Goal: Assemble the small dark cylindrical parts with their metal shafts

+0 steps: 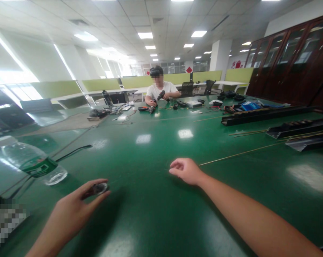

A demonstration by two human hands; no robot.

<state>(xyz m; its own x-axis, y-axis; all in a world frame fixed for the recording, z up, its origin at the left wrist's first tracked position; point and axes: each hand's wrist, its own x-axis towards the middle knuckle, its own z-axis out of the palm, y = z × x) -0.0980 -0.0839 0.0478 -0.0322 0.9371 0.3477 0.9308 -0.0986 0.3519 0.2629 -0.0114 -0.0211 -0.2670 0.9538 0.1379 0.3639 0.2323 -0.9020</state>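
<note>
My left hand is closed around a small dark ring-shaped object with a clear or shiny middle, pinched between thumb and fingers above the green table. Its exact kind does not show. Further right, my right hand hovers low over the tabletop with its fingers curled together. What they hold, if anything, is too small to make out. A thin brass-coloured rod runs from behind my right wrist towards the right side; whether the hand touches it I cannot tell.
A water bottle with a green label stands left, near a black cable. Black metal channels and more thin rods lie right. Across the table, a person holds a power drill amid scattered tools and parts.
</note>
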